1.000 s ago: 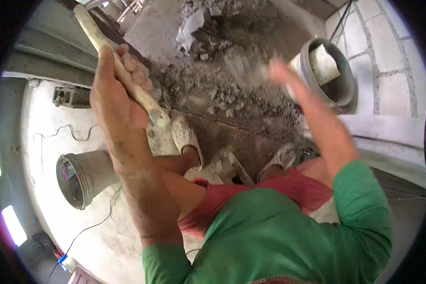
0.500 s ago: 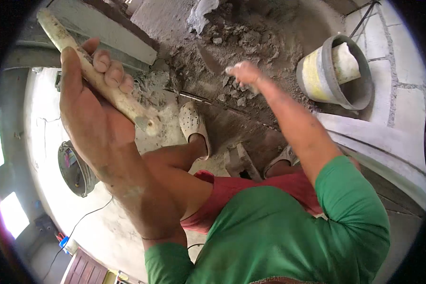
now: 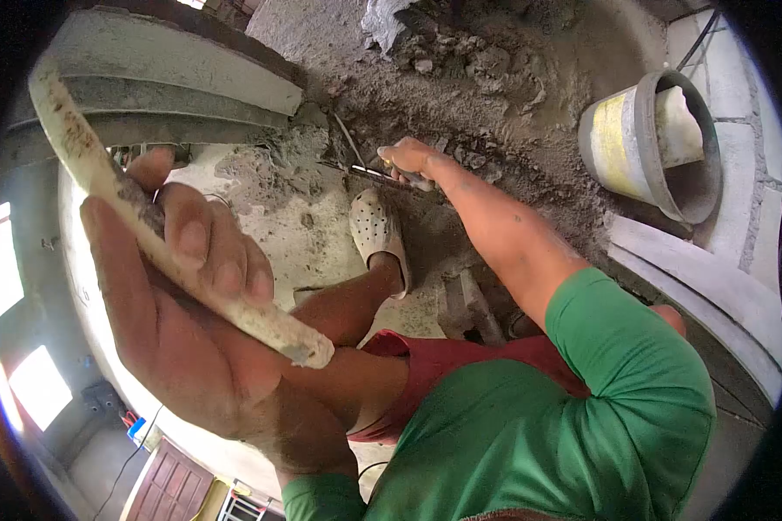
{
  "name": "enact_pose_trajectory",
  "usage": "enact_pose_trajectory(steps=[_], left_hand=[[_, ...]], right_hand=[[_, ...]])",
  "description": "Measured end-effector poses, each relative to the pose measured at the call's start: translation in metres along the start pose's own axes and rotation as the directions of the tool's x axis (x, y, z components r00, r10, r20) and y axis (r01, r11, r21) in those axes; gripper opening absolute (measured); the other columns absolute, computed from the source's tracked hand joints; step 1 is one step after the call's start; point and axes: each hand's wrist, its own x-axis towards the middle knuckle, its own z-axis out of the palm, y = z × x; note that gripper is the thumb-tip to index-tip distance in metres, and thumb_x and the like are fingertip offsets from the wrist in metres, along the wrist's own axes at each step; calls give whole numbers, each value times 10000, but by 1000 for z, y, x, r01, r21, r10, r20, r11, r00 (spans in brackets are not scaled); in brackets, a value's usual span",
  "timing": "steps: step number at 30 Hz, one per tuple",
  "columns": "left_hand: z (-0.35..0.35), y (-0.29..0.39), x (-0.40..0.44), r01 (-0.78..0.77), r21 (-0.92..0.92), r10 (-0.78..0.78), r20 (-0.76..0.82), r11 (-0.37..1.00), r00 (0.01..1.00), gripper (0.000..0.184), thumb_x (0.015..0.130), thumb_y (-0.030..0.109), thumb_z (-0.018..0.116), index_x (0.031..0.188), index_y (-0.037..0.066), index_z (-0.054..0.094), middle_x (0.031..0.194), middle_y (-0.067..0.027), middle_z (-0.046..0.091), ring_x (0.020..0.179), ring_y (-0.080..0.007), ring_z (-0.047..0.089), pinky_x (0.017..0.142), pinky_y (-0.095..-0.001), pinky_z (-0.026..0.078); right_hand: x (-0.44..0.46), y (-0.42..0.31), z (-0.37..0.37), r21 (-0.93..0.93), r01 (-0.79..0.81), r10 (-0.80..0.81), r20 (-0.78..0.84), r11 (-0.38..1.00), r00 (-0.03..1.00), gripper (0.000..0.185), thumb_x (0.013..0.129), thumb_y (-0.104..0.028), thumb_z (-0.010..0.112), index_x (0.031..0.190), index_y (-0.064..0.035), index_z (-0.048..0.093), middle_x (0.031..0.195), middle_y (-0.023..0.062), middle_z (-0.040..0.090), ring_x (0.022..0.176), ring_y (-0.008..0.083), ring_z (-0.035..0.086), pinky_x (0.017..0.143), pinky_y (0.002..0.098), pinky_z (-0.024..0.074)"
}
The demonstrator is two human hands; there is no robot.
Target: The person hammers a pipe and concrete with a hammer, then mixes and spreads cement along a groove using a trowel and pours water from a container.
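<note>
Right hand (image 3: 408, 162): from near bucket (image 3: 615, 143), across rubble (image 3: 487, 74), to beside metal strip (image 3: 382, 177); now well apart from bucket.
Trowel (image 3: 349, 139): blade now thin, edge-on; broad face showing previously.
Left hand (image 3: 195, 295): now nearer camera.
Stick (image 3: 182, 269): lower end now before thigh (image 3: 356, 382), formerly near shoe (image 3: 378, 227).
Pail: now out of sight.
Door (image 3: 172, 486): more in view.

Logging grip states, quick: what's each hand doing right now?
Left hand: closed around pale stick.
Right hand: closed on thin tool, maybe a trowel edge-on; exact type can't be told.
</note>
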Motion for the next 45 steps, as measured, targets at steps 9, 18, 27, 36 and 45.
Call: enact_pose_trajectory(steps=[9, 18, 27, 36, 45], left_hand=[[-17, 12, 7, -34, 19, 34, 31, 999, 999, 447, 1064, 304, 348, 1263, -88, 428, 793, -55, 435, 572, -121, 370, 468, -289, 370], [-16, 10, 7, 1, 30, -4, 71, 1000, 997, 498, 1074, 350, 261, 1291, -79, 390, 770, -56, 429, 543, -131, 373, 449, -302, 410], [-17, 8, 11, 3, -27, 1, 119, 1000, 993, 488, 1074, 343, 264, 1295, -76, 379, 759, -52, 427, 542, -139, 401, 450, -321, 452], [-9, 10, 12, 3, -15, -2, 100, 1000, 995, 480, 1073, 354, 257, 1266, -69, 378, 746, -52, 422, 510, -143, 397, 451, -332, 463], [-6, 14, 4, 33, 60, -37, 71, 998, 997, 472, 1073, 356, 241, 1282, -54, 344, 739, -60, 409, 492, -149, 377, 441, -320, 431]], right_hand=[[-13, 64, 17, -412, 136, -157, -17, 901, 987, 445, 976, -388, 525, 1024, 44, 618, 704, 146, 643, 590, 254, 625, 600, 447, 502], [38, -22, -6, -188, 87, -82, 34, 978, 996, 467, 973, -407, 516, 909, 41, 632, 683, 107, 649, 515, 202, 606, 544, 379, 477], [-11, 24, 8, -146, 66, -78, -80, 987, 994, 488, 969, -408, 468, 882, 50, 611, 679, 111, 639, 509, 197, 595, 544, 381, 479], [-13, 111, 5, -176, 34, -75, -234, 984, 969, 513, 958, -493, 500, 881, 6, 585, 645, 80, 583, 523, 196, 566, 540, 405, 470], [17, -4, 34, 64, 256, -236, -230, 964, 944, 365, 889, -272, 560, 673, 15, 629, 586, 152, 622, 522, 286, 616, 630, 436, 509]])
